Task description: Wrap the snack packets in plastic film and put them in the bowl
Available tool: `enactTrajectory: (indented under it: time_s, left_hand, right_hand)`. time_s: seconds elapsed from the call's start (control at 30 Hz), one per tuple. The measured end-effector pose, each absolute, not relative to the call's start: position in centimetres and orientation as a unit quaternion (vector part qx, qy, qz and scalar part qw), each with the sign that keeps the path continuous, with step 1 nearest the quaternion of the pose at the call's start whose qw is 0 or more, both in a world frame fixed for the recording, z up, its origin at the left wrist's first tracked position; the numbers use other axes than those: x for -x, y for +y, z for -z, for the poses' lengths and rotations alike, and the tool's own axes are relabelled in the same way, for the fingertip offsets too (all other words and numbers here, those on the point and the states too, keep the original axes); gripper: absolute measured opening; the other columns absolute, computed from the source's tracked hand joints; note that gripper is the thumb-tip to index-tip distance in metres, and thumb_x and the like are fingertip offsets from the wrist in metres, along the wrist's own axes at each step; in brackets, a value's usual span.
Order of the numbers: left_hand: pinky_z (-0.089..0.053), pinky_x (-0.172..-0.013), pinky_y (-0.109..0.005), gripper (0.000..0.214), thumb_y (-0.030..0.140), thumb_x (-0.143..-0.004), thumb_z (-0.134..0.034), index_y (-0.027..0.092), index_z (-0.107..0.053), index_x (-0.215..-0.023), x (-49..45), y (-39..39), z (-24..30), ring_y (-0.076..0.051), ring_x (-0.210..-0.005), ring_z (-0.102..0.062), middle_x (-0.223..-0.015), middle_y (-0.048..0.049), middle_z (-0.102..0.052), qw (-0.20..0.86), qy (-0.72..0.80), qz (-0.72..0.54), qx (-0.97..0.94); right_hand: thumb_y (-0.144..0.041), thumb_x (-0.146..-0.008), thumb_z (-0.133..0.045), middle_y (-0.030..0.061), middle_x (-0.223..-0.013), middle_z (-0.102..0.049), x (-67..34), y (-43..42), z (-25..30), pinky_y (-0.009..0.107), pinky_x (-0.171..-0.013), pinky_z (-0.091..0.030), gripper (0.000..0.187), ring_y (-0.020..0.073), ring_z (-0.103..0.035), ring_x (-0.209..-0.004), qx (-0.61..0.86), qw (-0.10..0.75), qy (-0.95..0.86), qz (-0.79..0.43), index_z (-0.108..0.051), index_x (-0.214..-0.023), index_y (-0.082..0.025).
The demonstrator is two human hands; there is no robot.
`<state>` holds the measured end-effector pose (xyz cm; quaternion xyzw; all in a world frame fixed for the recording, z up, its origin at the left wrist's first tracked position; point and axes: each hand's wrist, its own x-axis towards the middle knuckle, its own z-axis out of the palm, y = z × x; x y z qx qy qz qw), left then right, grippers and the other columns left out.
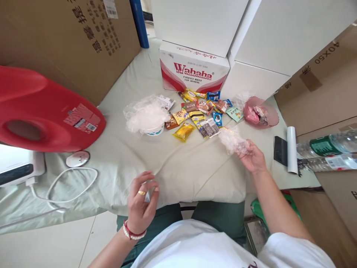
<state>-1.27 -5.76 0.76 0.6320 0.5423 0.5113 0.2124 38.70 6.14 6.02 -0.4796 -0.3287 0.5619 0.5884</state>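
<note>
My right hand [253,158] is closed on a crumpled piece of clear plastic film [231,139], which spreads toward the snack packets. Over the near edge of the cloth-covered table, my left hand [143,199] hovers with loosely bent fingers apart and nothing in them. Several small wrapped snacks lie in a pile at the middle, among them a yellow packet [183,131] and a grey-black packet [209,127]. Left of the pile, a white tub [155,130] is covered by bunched clear film [145,114]. A translucent pink bowl [270,116] on the right holds pink wrapped items.
Behind the snacks stands a Wahaha water carton [194,70] beneath white boxes [198,22]. A large red jug [47,111] and a white cable [74,169] are at left. Plastic bottles [329,144] and a white roll [292,149] lie at right, beside cardboard boxes [320,82].
</note>
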Motion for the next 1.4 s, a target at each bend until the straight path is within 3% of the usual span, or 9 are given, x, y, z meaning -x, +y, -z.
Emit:
enactTrajectory:
  time_s: [0.17,0.27,0.33,0.5,0.7,0.9,1.1,1.23,1.4]
  left_hand:
    - [-0.063,-0.088,-0.048,0.051,0.061,-0.091,-0.07,0.027,-0.063,-0.128,-3.8,-4.4,-3.6,-0.033,-0.125,-0.065,-0.139,-0.0129,-0.059,0.699,0.442,-0.47,-0.306]
    - [-0.061,-0.092,-0.048,0.071,0.063,-0.073,-0.087,0.027,-0.065,-0.13,-6.7,-2.8,-4.7,-0.035,-0.131,-0.06,-0.14,-0.0137,-0.062,0.803,0.369,-0.42,-0.207]
    - [-0.06,-0.087,-0.041,0.063,0.05,-0.068,-0.094,0.023,-0.07,-0.119,-7.9,-1.9,-4.7,-0.029,-0.114,-0.068,-0.128,-0.0124,-0.07,0.819,0.349,-0.407,-0.204]
    - [-0.051,-0.069,-0.026,0.041,0.03,-0.056,-0.097,0.018,-0.068,-0.083,-8.7,-1.4,-3.5,-0.013,-0.073,-0.064,-0.081,-0.0002,-0.07,0.737,0.439,-0.478,-0.189]
    - [-0.044,-0.064,-0.023,0.036,0.04,-0.067,-0.09,0.019,-0.064,-0.081,-9.6,-2.1,-3.1,-0.01,-0.067,-0.055,-0.074,0.0038,-0.063,0.689,0.464,-0.476,-0.289]
    - [-0.042,-0.06,-0.024,0.042,0.043,-0.061,-0.094,0.018,-0.067,-0.081,-7.8,-1.7,-3.5,-0.011,-0.064,-0.056,-0.073,0.0012,-0.065,0.691,0.48,-0.415,-0.345]
    - [-0.04,-0.057,-0.025,0.038,0.04,-0.061,-0.091,0.017,-0.067,-0.08,-2.4,-0.7,-3.1,-0.01,-0.056,-0.052,-0.066,0.0025,-0.06,0.62,0.568,-0.401,-0.364]
    - [-0.046,-0.068,-0.03,0.03,0.049,-0.083,-0.075,0.021,-0.063,-0.088,-3.1,-2.2,-4.1,-0.017,-0.069,-0.059,-0.074,-0.0005,-0.063,0.437,0.643,-0.468,-0.42]
    - [-0.045,-0.101,-0.042,0.042,0.043,-0.069,-0.089,0.025,-0.07,-0.102,-7.0,-4.3,-4.0,-0.033,-0.119,-0.061,-0.117,-0.0108,-0.069,0.355,0.567,-0.427,-0.608]
  right_hand:
    - [-0.026,-0.067,-0.081,0.0011,-0.089,-0.078,-33.0,-0.1,-2.9,0.039,-0.085,-0.063,0.015,0.0208,-0.074,-0.085,0.442,0.617,-0.207,-0.618,-0.072,-0.079,-0.026]
    - [-0.029,-0.066,-0.085,0.0016,-0.095,-0.08,-29.3,-2.2,-2.2,0.039,-0.084,-0.064,0.021,0.0218,-0.075,-0.088,0.425,0.592,-0.17,-0.663,-0.076,-0.085,-0.027]
    - [-0.029,-0.063,-0.089,0.0009,-0.091,-0.08,-27.8,-3.0,-2.3,0.036,-0.081,-0.064,0.022,0.02,-0.075,-0.083,0.425,0.557,-0.177,-0.692,-0.075,-0.08,-0.026]
    - [-0.043,-0.067,-0.094,0.0039,-0.088,-0.078,-28.6,-3.7,-2.9,0.034,-0.083,-0.062,0.034,0.0192,-0.073,-0.084,0.507,0.491,-0.229,-0.671,-0.067,-0.073,-0.022]
    - [-0.075,-0.078,-0.076,0.0083,-0.118,-0.074,-29.8,-3.6,-4.3,0.039,-0.096,-0.057,0.068,0.0255,-0.068,-0.116,0.54,0.519,-0.331,-0.574,-0.069,-0.126,-0.028]
    - [-0.058,-0.071,-0.083,-0.0024,-0.073,-0.062,-28.8,-2.2,-4.7,0.025,-0.054,-0.049,0.04,0.0131,-0.056,-0.062,0.624,0.493,-0.359,-0.489,-0.067,-0.084,-0.024]
    - [-0.057,-0.076,-0.076,-0.0079,-0.056,-0.046,-30.6,-1.6,-4.4,0.025,-0.038,-0.027,0.036,0.0104,-0.039,-0.043,0.646,0.517,-0.346,-0.442,-0.06,-0.081,-0.025]
    - [-0.055,-0.078,-0.075,-0.008,-0.055,-0.045,-30.3,-1.7,-3.9,0.027,-0.038,-0.027,0.033,0.0109,-0.038,-0.042,0.655,0.529,-0.34,-0.419,-0.059,-0.082,-0.026]
    - [-0.053,-0.08,-0.075,-0.0081,-0.054,-0.047,-29.5,-1.8,-3.7,0.026,-0.039,-0.029,0.031,0.0111,-0.038,-0.042,0.653,0.543,-0.333,-0.41,-0.059,-0.083,-0.026]
